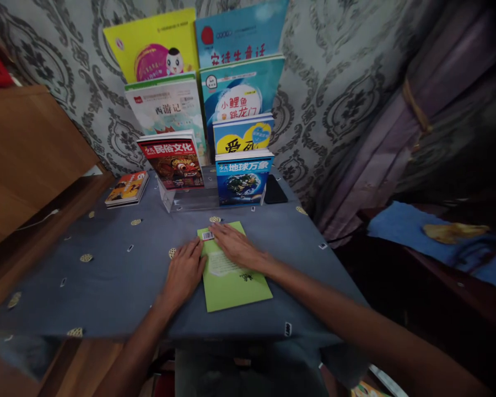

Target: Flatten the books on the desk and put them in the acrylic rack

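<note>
A thin lime-green book (235,289) lies closed on the cloth-covered table, its barcode at the far-left corner and print upside down to me. My right hand (234,246) rests flat across its upper part, fingers stretched toward the barcode. At the book's left edge, my left hand (187,266) lies with its fingers extended, the tips touching that edge. Neither hand grips anything. Beyond the hands, a clear display stand (194,199) holds books in tiers, with a red-and-black book (176,165) at front left and a blue earth book (243,179) at front right.
A small stack of orange books (127,188) sits at the table's back left. Behind the stand's right side lies a dark flat phone-like object (275,190). A patterned wall (314,110) rises behind. To the right hang a tied curtain (370,132) and a blue cloth (400,226).
</note>
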Demonstrator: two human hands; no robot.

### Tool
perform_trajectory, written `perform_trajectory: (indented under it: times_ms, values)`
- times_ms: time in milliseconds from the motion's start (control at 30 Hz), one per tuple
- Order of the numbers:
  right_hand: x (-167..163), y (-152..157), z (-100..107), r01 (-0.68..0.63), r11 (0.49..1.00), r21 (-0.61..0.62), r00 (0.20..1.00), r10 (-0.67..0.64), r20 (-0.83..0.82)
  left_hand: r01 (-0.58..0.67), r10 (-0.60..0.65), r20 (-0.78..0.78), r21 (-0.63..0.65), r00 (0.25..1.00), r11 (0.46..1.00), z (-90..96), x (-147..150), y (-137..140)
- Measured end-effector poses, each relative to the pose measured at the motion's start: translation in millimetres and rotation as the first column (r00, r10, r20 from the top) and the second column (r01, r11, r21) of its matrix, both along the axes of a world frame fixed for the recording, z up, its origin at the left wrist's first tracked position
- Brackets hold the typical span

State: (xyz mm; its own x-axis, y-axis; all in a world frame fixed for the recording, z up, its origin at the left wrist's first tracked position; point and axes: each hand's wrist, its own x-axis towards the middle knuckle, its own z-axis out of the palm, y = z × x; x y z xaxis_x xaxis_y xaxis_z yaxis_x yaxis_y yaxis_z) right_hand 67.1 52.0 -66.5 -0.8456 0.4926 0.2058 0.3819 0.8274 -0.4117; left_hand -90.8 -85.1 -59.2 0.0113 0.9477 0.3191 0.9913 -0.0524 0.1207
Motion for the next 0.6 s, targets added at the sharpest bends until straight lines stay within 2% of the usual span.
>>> perform_trajectory:
  times_ms: [167, 333, 467, 600]
  values:
    - [38.5, 14.6, -0.6, 0.082, 0.997, 0.001, 0.997, -0.082, -0.009, 0.008, -0.008, 0.009, 0.002, 1.000, 1.000, 0.3, -0.5, -0.7]
    - [54.2, 14.2, -3.0, 0.095, 0.995, 0.009, 0.995, -0.095, -0.027, -0.008, 0.007, -0.027, -0.015, 1.000, 1.000, 4.4, 0.8, -1.9]
    - [63.1, 0.0, 0.7, 0.080, 0.997, 0.018, 0.997, -0.080, 0.005, -0.015, 0.014, -0.016, -0.015, 1.000, 1.000, 6.3, 0.6, -2.5]
    - [86.2, -29.8, 6.3, 0.017, 1.000, 0.001, 1.000, -0.017, 0.026, -0.009, 0.009, 0.007, -0.040, 1.000, 0.999, 6.7, -0.7, -3.0]
